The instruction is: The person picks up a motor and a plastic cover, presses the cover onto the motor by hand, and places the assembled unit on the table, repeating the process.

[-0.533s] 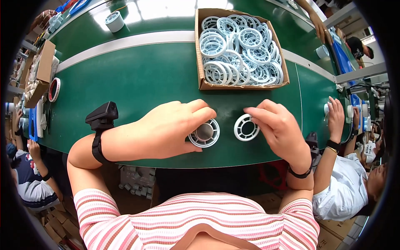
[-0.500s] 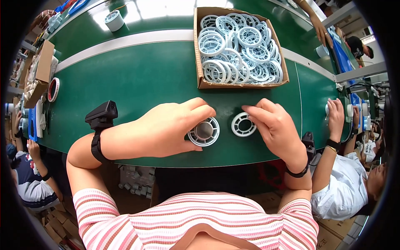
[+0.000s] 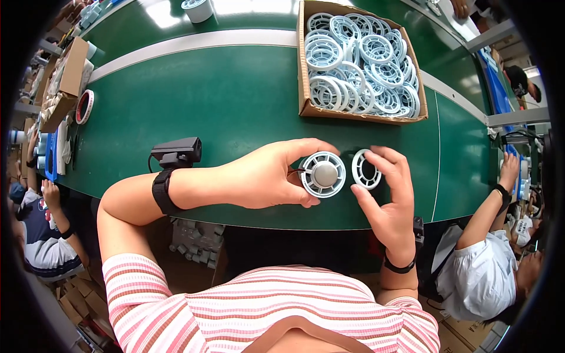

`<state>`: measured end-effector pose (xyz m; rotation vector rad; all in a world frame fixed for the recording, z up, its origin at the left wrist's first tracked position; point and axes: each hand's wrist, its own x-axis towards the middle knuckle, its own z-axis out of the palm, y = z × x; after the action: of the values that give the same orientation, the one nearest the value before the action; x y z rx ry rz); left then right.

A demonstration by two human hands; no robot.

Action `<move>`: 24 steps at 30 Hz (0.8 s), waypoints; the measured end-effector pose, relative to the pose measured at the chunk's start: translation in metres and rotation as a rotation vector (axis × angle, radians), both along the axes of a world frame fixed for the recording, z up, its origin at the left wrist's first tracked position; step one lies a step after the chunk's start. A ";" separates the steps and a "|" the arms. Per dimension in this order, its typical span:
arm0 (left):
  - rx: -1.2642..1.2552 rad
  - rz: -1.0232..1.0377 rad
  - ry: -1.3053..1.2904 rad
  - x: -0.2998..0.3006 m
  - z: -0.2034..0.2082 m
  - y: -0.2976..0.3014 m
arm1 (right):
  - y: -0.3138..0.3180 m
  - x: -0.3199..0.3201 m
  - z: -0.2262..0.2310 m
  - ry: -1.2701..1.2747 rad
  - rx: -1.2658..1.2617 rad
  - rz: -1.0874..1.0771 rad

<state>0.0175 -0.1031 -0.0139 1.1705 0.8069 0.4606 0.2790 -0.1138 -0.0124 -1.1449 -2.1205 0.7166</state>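
Note:
My left hand [image 3: 276, 173] is closed round a pale blue round housing [image 3: 308, 176], thumb below and fingers above. Its slotted face is turned up, with a grey metal motor core [image 3: 325, 174] in the centre and a dark wire coming out at the left side. Just to the right, my right hand [image 3: 388, 188] holds a pale plastic spoked ring [image 3: 356, 170] by its edge, tilted, between fingers and thumb. A narrow gap separates the ring from the housing. Both parts are over the green table [image 3: 235, 106].
An open cardboard box [image 3: 303, 88] full of similar rings stands beyond my hands. A white cylinder [image 3: 199, 10] is at the far left, a tape roll [image 3: 85, 107] near the left edge. Co-workers sit on both sides; one person's arm [image 3: 485, 206] reaches in at the right.
The housing's face with the grey core now shows more fully, and a wire is visible. My right hand has turned the ring on edge and brought it closer to the housing. The view has shifted.

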 end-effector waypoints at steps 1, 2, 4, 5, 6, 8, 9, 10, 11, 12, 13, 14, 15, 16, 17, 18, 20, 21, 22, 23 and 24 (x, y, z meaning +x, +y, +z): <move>-0.032 0.002 -0.011 -0.001 0.000 0.000 | 0.000 -0.003 0.004 0.002 -0.002 0.006; -0.034 0.009 -0.008 -0.001 0.001 -0.001 | -0.001 -0.011 0.010 0.102 -0.044 0.051; -0.090 0.003 -0.007 -0.002 0.002 0.001 | -0.002 -0.026 0.018 0.296 -0.126 0.122; -0.118 0.000 -0.005 -0.002 0.003 0.002 | -0.002 -0.030 0.018 0.297 -0.126 0.120; -0.120 -0.001 -0.005 -0.002 0.001 0.002 | 0.000 -0.034 0.017 0.269 -0.142 0.164; -0.120 0.009 -0.031 -0.003 -0.004 0.001 | 0.003 -0.041 0.016 0.213 -0.170 0.259; -0.119 0.018 -0.045 -0.003 -0.004 0.001 | 0.003 -0.043 0.016 0.212 -0.170 0.264; -0.118 0.023 -0.046 -0.003 -0.004 0.001 | 0.002 -0.044 0.016 0.211 -0.159 0.256; -0.119 0.010 -0.043 -0.004 -0.003 0.002 | 0.001 -0.045 0.016 0.210 -0.148 0.247; -0.120 -0.004 -0.039 -0.004 -0.002 0.004 | 0.001 -0.045 0.016 0.208 -0.137 0.237; -0.124 -0.020 -0.035 -0.004 -0.002 0.004 | 0.000 -0.045 0.015 0.208 -0.140 0.238; -0.126 -0.020 -0.035 -0.004 -0.002 0.004 | 0.000 -0.044 0.015 0.204 -0.147 0.241; -0.144 -0.031 -0.039 -0.005 -0.002 0.004 | -0.001 -0.043 0.016 0.200 -0.153 0.242; -0.161 -0.043 -0.042 -0.005 -0.003 0.003 | -0.002 -0.042 0.016 0.196 -0.159 0.243; -0.178 -0.056 -0.045 -0.005 -0.003 0.003 | -0.002 -0.040 0.016 0.196 -0.160 0.241; -0.179 -0.057 -0.045 -0.005 -0.004 0.003 | 0.000 -0.039 0.016 0.195 -0.176 0.254; -0.126 -0.087 -0.038 -0.005 -0.004 0.004 | 0.001 -0.035 0.016 0.193 -0.207 0.282; -0.101 -0.102 -0.034 -0.005 -0.004 0.003 | 0.001 -0.033 0.016 0.195 -0.209 0.282; -0.103 -0.101 -0.032 -0.004 -0.006 0.002 | 0.001 -0.031 0.015 0.183 -0.217 0.281; -0.080 -0.086 -0.050 -0.003 -0.008 0.002 | 0.001 -0.029 0.014 0.168 -0.224 0.277; -0.057 -0.071 -0.068 -0.002 -0.010 0.001 | 0.002 -0.028 0.014 0.154 -0.232 0.274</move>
<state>0.0150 -0.1019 -0.0238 1.1213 0.7130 0.4140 0.2508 -0.1121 0.0015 -0.8873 -2.1235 1.1639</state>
